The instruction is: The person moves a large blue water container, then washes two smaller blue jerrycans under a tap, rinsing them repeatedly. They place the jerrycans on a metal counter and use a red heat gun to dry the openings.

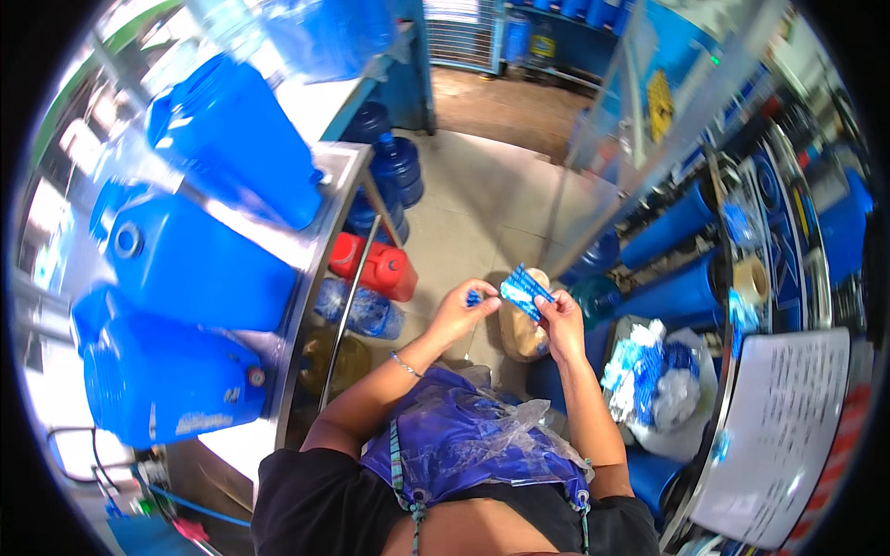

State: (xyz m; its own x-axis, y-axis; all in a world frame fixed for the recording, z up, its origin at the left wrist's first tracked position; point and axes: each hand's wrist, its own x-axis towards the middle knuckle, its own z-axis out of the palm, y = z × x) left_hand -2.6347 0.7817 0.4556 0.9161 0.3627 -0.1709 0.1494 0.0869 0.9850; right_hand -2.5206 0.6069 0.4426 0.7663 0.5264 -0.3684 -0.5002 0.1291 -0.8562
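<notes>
My right hand (562,323) pinches a flat blue-and-white printed piece of film (523,292) between thumb and fingers. Just left of it, my left hand (460,309) is curled around a small crumpled dark blue piece (473,298). The left thumb and fingertips come close to the film's left edge; whether they touch it I cannot tell. Both hands are held out in front of a purple plastic apron (445,410). Below the film, a tan container (511,333) is partly hidden by it and by the right hand.
Several blue jerrycans (201,257) lie on a stainless steel table (323,184) at left. Under it are a red jerrycan (379,267) and blue water bottles (403,170). At right are a bowl (706,417) holding crumpled film, a tape roll (751,279) and a written whiteboard (779,431). A transparent door panel (605,160) stands ahead.
</notes>
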